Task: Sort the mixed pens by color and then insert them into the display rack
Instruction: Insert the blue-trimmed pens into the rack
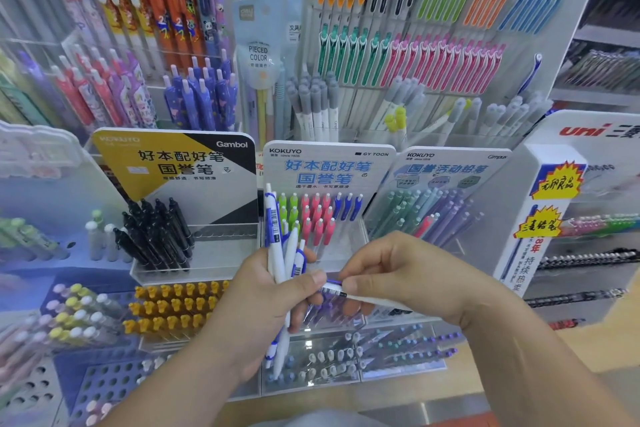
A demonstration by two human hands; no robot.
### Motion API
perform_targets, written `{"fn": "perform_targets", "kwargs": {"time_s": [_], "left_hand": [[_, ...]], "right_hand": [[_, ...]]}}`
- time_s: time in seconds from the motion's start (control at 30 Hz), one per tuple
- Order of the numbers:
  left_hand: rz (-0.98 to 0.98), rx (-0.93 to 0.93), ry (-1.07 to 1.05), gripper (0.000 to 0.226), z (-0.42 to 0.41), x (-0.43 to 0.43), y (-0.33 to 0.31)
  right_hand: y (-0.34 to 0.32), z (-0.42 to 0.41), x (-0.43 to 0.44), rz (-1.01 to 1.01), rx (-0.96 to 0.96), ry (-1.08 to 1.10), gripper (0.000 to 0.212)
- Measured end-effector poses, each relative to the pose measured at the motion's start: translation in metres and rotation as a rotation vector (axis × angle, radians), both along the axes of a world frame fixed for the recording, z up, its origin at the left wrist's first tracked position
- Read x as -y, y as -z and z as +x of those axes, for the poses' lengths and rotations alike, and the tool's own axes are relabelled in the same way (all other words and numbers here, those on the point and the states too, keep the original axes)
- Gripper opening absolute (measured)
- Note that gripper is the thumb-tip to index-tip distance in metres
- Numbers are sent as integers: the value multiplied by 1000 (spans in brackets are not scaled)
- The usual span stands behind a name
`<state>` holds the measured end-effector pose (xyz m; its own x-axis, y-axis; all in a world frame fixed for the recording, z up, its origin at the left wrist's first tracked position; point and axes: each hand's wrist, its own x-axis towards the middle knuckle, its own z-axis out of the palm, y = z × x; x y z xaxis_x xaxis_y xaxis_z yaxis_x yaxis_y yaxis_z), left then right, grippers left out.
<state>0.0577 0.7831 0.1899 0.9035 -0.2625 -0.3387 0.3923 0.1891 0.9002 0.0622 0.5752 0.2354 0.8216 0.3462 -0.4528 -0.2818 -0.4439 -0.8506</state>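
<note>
My left hand (256,305) grips a bundle of several white pens with blue clips (280,253), held upright in front of the display rack. My right hand (391,274) pinches one white and blue pen (367,298) that lies sideways, its clip end touching my left thumb. Behind the hands stands the clear KOKUYO display rack (325,166). It holds green pens (287,208) at the left, pink pens (318,215) in the middle and blue pens (348,206) at the right. The rack's front rows are partly hidden by my hands.
A Gambol rack with black pens (159,236) stands to the left. A Campus rack of pastel pencils (433,211) stands to the right, beside a white uni stand (547,201). Yellow-capped pens (173,308) and trays of small pens (381,354) fill the lower shelf. More pen displays rise behind.
</note>
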Motion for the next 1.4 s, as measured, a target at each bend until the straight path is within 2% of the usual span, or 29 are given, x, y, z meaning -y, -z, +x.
{"fn": "perform_targets", "kwargs": {"time_s": [0.2, 0.33, 0.47, 0.57, 0.67, 0.77, 1.03, 1.4], "left_hand": [[38, 15, 6, 29, -1, 1, 0], [7, -13, 17, 30, -5, 5, 3], [-35, -44, -2, 38, -4, 6, 5], [-50, -76, -6, 29, -3, 8, 8], [-53, -92, -11, 16, 0, 8, 10], [-48, -93, -21, 18, 4, 5, 11], [-65, -105, -41, 17, 4, 5, 10], [-47, -113, -64, 10, 1, 0, 15]], "right_hand": [[4, 1, -9, 51, -55, -25, 9], [8, 1, -6, 127, -76, -28, 19], [9, 3, -2, 144, -19, -7, 52], [10, 4, -1, 170, 33, -12, 71], [6, 8, 4, 154, 137, 91, 63], [2, 14, 14, 54, 264, 234, 53], [9, 34, 14, -34, 651, 560, 36], [35, 43, -7, -296, 838, 589, 27]]}}
